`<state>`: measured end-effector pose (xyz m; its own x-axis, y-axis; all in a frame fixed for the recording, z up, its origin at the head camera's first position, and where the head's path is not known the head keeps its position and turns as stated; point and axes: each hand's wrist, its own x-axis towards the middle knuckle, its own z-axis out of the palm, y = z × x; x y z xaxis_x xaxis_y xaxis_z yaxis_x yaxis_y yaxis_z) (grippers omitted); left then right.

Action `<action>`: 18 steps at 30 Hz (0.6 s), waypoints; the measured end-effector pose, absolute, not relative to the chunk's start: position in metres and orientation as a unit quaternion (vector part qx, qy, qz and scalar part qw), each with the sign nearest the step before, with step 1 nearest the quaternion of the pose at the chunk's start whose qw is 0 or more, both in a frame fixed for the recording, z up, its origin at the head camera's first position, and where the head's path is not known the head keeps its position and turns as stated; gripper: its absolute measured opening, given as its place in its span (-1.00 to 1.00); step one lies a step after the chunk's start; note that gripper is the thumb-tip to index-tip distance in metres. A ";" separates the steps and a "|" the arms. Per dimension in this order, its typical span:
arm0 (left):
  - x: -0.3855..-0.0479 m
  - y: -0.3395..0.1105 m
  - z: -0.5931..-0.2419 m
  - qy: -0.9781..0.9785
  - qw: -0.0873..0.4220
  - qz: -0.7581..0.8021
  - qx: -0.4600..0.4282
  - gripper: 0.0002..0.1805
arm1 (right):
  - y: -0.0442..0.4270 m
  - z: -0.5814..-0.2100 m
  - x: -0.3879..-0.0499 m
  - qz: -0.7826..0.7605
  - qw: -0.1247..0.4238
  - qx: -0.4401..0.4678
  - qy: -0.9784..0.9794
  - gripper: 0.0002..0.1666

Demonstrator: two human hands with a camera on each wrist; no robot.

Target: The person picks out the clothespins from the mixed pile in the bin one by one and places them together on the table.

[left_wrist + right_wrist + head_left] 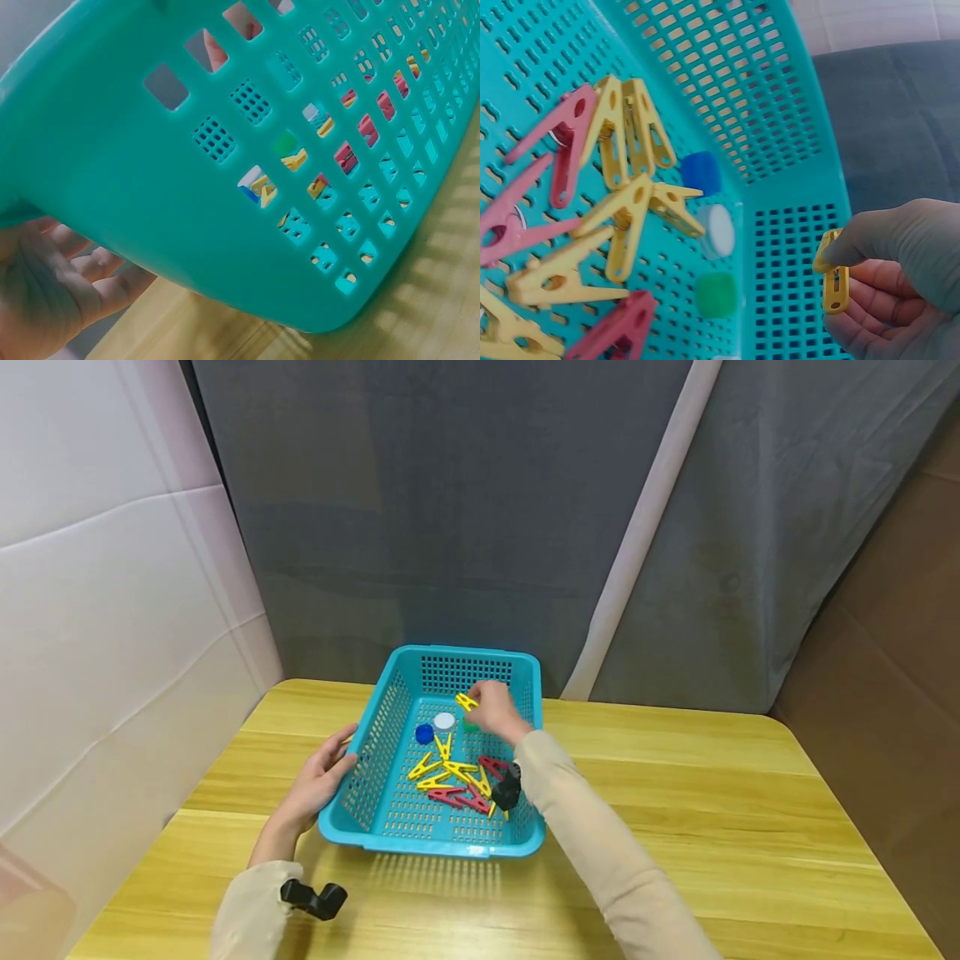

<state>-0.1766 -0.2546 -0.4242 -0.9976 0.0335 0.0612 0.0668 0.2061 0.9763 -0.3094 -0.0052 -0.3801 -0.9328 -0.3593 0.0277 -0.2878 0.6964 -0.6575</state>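
A turquoise plastic basket (453,850) stands on the table, with yellow clothespins (460,768) and red clothespins (447,797) heaped in its near half. Toward its far end lie a blue bottle cap (424,734), a white cap (444,722) and a green cap (715,294), partly hidden in the head view. My right hand (495,707) is over the basket's far end, pinching one yellow clothespin (835,274) between thumb and fingers. Against the outer left side rests my left hand (318,781), fingers fairly straight and touching the rim; the basket partly covers it in the left wrist view.
The wooden table (675,785) extends to both sides of the basket. Behind it hangs a dark grey curtain (480,510) with a pale strip. A white panel (120,610) bounds the left, a brown one (885,635) the right. Each wrist carries a black camera mount (315,900).
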 end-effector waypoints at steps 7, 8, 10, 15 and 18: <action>-0.177 -0.254 -0.425 -0.777 0.012 -0.629 -0.032 -0.44 | 0.007 -0.368 -0.307 -0.363 0.032 -0.174 0.915 -0.56; -0.178 -0.254 -0.426 -0.777 0.012 -0.628 -0.033 -0.44 | 0.009 -0.366 -0.307 -0.364 0.029 -0.172 0.915 -0.55; -0.178 -0.254 -0.426 -0.778 0.013 -0.628 -0.034 -0.44 | 0.011 -0.363 -0.306 -0.364 0.022 -0.169 0.916 -0.55; -0.178 -0.254 -0.425 -0.779 0.013 -0.626 -0.030 -0.44 | 0.016 -0.356 -0.305 -0.360 0.002 -0.173 0.917 -0.55; -0.178 -0.254 -0.424 -0.781 0.013 -0.624 -0.027 -0.44 | 0.020 -0.354 -0.305 -0.355 -0.009 -0.178 0.918 -0.55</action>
<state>-0.1783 -0.2545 -0.4243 -0.9982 0.0257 0.0542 0.0585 0.2203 0.9737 -0.3049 0.0200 -0.3539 -0.9364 -0.3202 0.1434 -0.3333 0.6846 -0.6482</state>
